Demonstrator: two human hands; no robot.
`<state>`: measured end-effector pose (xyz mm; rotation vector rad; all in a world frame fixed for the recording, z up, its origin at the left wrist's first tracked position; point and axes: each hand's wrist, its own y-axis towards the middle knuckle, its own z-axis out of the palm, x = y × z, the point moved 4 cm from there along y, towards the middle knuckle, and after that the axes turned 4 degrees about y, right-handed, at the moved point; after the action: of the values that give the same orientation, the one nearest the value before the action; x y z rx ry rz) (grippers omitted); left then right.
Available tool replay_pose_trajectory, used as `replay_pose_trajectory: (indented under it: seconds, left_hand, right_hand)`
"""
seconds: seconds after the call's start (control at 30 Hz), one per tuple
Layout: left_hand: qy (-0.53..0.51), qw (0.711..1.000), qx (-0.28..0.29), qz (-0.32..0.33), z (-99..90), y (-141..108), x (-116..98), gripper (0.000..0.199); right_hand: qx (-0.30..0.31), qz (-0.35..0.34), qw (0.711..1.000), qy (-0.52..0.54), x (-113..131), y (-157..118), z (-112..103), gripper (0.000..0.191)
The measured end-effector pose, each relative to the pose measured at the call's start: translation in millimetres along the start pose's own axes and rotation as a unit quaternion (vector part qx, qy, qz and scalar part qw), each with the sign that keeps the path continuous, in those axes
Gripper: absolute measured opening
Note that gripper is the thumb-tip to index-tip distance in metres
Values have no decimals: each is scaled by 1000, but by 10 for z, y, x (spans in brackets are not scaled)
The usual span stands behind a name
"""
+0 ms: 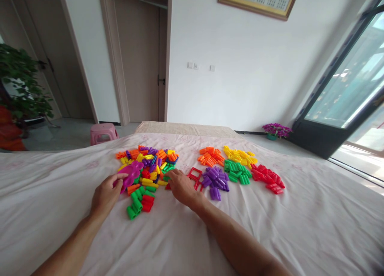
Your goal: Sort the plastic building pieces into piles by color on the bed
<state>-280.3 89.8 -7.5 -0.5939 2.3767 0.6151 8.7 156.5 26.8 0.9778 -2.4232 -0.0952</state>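
My left hand (108, 192) is closed on a magenta flower-shaped plastic piece (131, 174), holding it over the near left side of a mixed pile of coloured pieces (153, 175). At the pile's right edge is my right hand (181, 185), palm down; its fingertips are at some green and red pieces, and whether they grip one is hidden. Red square frames (195, 174) lie just beyond that hand. Farther right are single-colour heaps: purple (215, 179), orange (210, 157), green (238, 172), yellow (240, 155) and red (268, 177).
Everything lies on a wrinkled pale cloth (192, 236). Behind it on the floor are a pink stool (103, 133) at the left and a pot of purple flowers (276, 131) at the right. A leafy plant (22, 82) stands at the far left.
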Motion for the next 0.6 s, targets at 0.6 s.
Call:
replay_pose_trajectory:
  seconds: [0.6]
  left_hand:
    - [8, 1000, 22, -11, 66, 40, 114, 35]
  right_hand:
    - [-51, 100, 993, 25, -546, 128, -610, 22]
